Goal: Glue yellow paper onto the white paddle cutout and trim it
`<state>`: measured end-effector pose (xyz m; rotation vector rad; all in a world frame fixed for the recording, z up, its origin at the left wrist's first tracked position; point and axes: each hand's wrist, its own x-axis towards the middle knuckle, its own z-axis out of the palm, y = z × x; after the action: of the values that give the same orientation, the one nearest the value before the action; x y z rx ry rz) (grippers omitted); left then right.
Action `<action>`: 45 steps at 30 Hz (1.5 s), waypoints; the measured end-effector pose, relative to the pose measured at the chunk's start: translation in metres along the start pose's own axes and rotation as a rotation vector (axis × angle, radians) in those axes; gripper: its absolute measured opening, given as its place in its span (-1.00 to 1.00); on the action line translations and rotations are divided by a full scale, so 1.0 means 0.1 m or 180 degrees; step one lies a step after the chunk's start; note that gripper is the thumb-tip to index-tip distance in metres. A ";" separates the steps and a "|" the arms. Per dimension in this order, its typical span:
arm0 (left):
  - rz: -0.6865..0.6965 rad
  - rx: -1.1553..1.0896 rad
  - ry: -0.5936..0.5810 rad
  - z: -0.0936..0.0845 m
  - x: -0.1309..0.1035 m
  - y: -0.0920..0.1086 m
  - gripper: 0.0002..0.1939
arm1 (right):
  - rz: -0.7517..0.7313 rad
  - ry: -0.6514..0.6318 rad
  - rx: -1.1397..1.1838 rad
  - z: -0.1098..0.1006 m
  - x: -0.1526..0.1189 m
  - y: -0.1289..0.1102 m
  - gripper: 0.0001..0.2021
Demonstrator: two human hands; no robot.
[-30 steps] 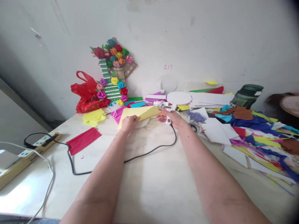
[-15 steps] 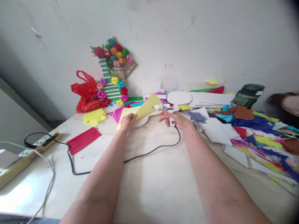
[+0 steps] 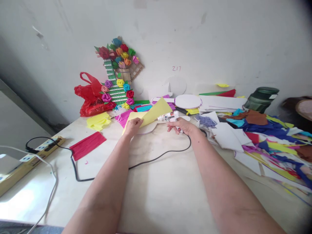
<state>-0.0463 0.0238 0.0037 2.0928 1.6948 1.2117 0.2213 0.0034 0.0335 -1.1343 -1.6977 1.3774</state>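
Observation:
Pinched in my left hand (image 3: 134,126) is the edge of a yellow paper sheet (image 3: 157,110), folded up over a white cardboard shape (image 3: 147,129) with a curved outline. My right hand (image 3: 181,126) holds a white glue gun (image 3: 168,117), its nozzle pointing left at the yellow paper and the cardboard. The fingers partly cover its handle. A black cord (image 3: 158,159) runs from the glue gun leftward across the table, passing behind my left forearm.
A power strip (image 3: 41,152) lies at the left, near red paper (image 3: 88,145). Flower crafts (image 3: 117,87) and a red bag (image 3: 89,94) stand by the wall. Coloured scraps (image 3: 275,139) and a dark green bottle (image 3: 262,99) are at the right.
The glue gun has tilted, with its nozzle now lower and closer to the cardboard under the raised yellow paper. My left hand keeps its hold on the paper.

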 end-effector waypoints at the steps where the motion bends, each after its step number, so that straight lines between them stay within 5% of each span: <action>1: -0.0032 -0.0107 -0.0041 0.00 0.00 -0.01 -0.63 | 0.0004 -0.0032 0.0002 0.01 0.02 0.02 -0.69; 12: -0.0062 -0.0141 -0.0536 -0.09 -0.01 -0.06 -0.70 | 0.0108 -0.0006 -0.0098 0.22 0.15 0.12 -0.63; 17: -0.0051 0.0261 -0.0419 -0.10 -0.01 -0.06 -0.70 | 0.0122 0.0123 -0.0258 0.27 0.19 0.17 -0.63; 30: -0.0252 -0.0004 -0.0247 -0.01 0.02 -0.01 -0.70 | 0.0193 0.0295 -0.0322 0.37 0.23 0.16 -0.63; 45: -0.0439 -0.0868 -0.0308 0.04 0.04 -0.11 -0.62 | 0.0594 0.0486 -0.0753 0.55 0.17 -0.05 -0.67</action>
<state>-0.0510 0.0321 -0.0035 1.8140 1.5087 1.2024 0.1640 -0.0030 0.0253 -1.5242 -1.7108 1.1847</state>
